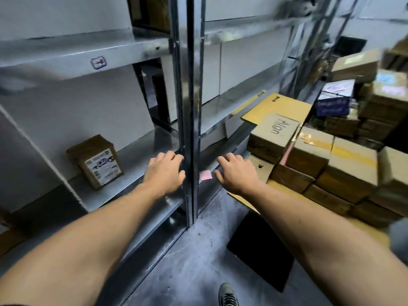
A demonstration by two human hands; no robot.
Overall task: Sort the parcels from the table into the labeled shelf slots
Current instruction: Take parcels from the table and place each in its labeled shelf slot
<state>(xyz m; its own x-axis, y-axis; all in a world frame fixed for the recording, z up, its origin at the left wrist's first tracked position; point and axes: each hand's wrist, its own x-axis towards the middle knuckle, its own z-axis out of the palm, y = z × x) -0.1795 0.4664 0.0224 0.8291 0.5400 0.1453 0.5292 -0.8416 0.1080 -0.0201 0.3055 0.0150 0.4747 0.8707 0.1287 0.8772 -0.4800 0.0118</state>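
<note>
left hand: empty, fingers loosely bent and spread, against the left side of the steel post; can't tell if it touches.
right hand: empty, palm down, fingers relaxed, just right of the post.
parcels: brown boxes stacked on the table, right of the post; the nearest one is just beyond the right hand.
top box: printed lid, sits on the stack, right of the post.
shelved box: one labelled box, upright on the lower shelf, left of the post.
slot marks: blue sticker on a shelf edge up-left of the post, pink tag just right of the post; both unreadable.
step: probably between parcels, next pick from the stack.
doing it well: take a top box, not a lower one, or the stack tips. Grip opposite sides with both hands. Read its label before choosing a slot. Carry it clear of the post.
</note>
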